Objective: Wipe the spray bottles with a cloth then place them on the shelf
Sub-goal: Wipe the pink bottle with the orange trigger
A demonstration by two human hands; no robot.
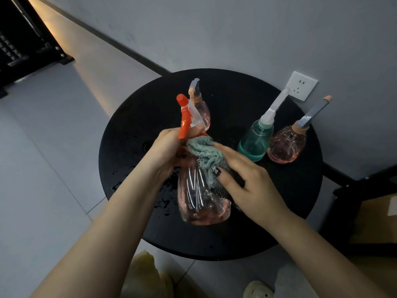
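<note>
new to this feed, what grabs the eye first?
The pink spray bottle with the orange trigger, held mid-frame over the round black table: the left hand grips its neck while the right hand presses a grey-green cloth against it. Behind stand a teal bottle and two smaller pink ones, near a wall socket.

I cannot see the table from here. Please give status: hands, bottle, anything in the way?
Left hand grips neck of orange-trigger bottle. Right hand presses cloth on its side. Three other bottles stand behind, apart; nothing blocking.
</note>
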